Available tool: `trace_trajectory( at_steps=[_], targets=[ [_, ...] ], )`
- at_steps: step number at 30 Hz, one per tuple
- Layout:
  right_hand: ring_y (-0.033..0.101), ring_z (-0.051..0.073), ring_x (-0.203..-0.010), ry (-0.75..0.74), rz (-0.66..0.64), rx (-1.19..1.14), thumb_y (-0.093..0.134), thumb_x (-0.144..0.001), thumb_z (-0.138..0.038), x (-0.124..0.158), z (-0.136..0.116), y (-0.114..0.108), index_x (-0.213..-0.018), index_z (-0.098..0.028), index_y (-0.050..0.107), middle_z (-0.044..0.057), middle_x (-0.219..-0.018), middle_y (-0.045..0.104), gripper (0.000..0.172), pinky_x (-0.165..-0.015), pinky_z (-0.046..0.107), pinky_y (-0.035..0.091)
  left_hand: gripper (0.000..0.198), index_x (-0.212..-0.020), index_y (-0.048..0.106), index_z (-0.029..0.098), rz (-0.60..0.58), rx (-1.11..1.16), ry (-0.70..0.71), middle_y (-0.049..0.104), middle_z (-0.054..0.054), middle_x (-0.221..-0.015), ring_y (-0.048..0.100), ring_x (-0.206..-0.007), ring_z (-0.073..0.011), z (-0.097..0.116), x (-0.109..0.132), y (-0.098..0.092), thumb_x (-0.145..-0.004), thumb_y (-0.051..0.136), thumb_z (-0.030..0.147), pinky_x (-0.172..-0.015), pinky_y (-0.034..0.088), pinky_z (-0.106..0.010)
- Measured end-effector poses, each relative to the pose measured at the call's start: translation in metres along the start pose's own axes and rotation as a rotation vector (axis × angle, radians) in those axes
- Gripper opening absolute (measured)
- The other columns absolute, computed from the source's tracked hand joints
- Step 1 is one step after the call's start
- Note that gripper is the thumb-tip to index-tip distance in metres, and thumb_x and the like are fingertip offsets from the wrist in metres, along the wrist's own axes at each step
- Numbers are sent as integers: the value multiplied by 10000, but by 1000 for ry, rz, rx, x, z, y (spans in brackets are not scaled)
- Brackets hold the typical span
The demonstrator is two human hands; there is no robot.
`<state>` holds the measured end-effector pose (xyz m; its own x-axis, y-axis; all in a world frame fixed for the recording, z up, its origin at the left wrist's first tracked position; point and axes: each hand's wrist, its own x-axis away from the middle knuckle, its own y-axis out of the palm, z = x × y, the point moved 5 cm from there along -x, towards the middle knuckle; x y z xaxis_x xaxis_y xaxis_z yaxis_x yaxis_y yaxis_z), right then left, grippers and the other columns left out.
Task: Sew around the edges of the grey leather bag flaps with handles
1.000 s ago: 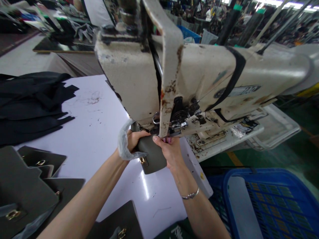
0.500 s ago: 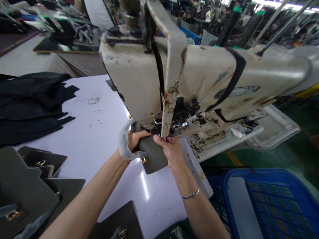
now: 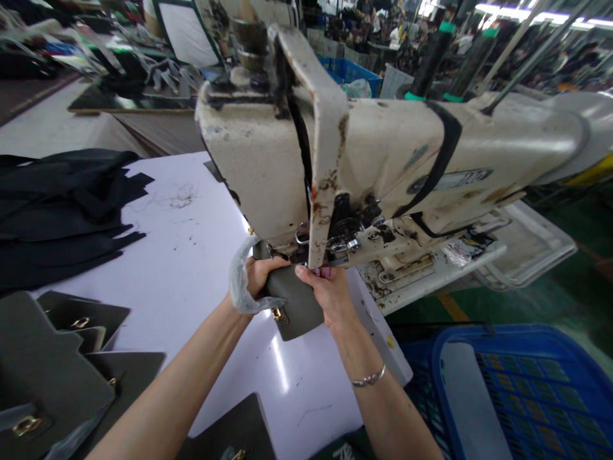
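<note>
The left hand (image 3: 261, 273) and right hand (image 3: 334, 294) are clamping a grey-green panel (image 3: 297, 301) at the sewing machine's (image 3: 258, 169) six o'clock; its machining is apparently running, unfinished; similar panels (image 3: 41, 364) are lying at eight o'clock.

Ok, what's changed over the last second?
Mainly the view: most of the scene sits slightly lower in the picture. Nothing was taken up or let go: left hand and right hand stay on the grey piece at the sewing machine. The black fabric stayed put.
</note>
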<state>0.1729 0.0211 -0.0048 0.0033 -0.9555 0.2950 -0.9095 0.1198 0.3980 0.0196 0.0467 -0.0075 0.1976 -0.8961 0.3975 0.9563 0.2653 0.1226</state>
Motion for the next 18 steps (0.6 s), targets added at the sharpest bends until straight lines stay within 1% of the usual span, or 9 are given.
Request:
trace_trajectory(
  at_steps=[2, 3, 5, 7, 11, 15, 18],
  targets=[
    [688, 224, -882, 13, 9, 18, 850, -614, -326, 0, 0, -1, -872, -169, 715, 61, -937, 761, 331, -884, 364, 535, 441, -866, 766, 137, -64, -8, -10, 767, -151, -866, 723, -764, -363, 0, 3, 4, -492, 874, 344, -686, 639, -469],
    [689, 227, -881, 18, 14, 22, 850, -615, -334, 1, 1, -1, -863, -173, 712, 60, -927, 760, 326, -875, 366, 538, 442, -870, 768, 131, -75, -13, -12, 767, -155, -869, 723, -766, -360, 0, 4, 5, -500, 871, 351, -692, 640, -467],
    [692, 230, -879, 13, 18, 24, 848, -620, -339, 1, 0, -2, -863, -180, 710, 56, -920, 759, 322, -871, 372, 541, 422, -858, 767, 127, -64, -12, -8, 765, -159, -867, 724, -771, -358, 0, 5, 4, -520, 866, 359, -703, 642, -467],
    [696, 228, -897, -10, 18, 26, 844, -629, -329, 2, -1, -2, -869, -185, 714, 52, -940, 762, 308, -900, 377, 535, 403, -854, 765, 131, -69, -6, -10, 767, -153, -864, 726, -786, -359, -2, 4, 4, -532, 864, 353, -714, 643, -466],
    [696, 233, -963, -38, 27, 43, 838, -644, -318, 1, -3, -2, -884, -185, 730, 57, -1000, 768, 295, -967, 390, 516, 446, -881, 773, 142, -59, 7, -1, 775, -131, -875, 726, -804, -364, -6, 0, 1, -506, 881, 359, -722, 647, -461],
    [696, 241, -964, -9, 17, 31, 846, -639, -337, -1, -1, 0, -894, -177, 730, 67, -1006, 769, 323, -973, 407, 516, 446, -913, 778, 139, -64, 31, -12, 772, -126, -857, 725, -764, -352, -7, 0, 2, -519, 868, 329, -681, 646, -449],
    [693, 233, -986, -61, 5, 15, 846, -652, -332, -1, -1, -1, -941, -189, 734, 59, -1041, 769, 342, -955, 376, 521, 429, -913, 777, 129, -82, 49, -42, 770, -141, -852, 732, -759, -359, -7, 2, 2, -536, 867, 312, -643, 642, -437]
  ],
)
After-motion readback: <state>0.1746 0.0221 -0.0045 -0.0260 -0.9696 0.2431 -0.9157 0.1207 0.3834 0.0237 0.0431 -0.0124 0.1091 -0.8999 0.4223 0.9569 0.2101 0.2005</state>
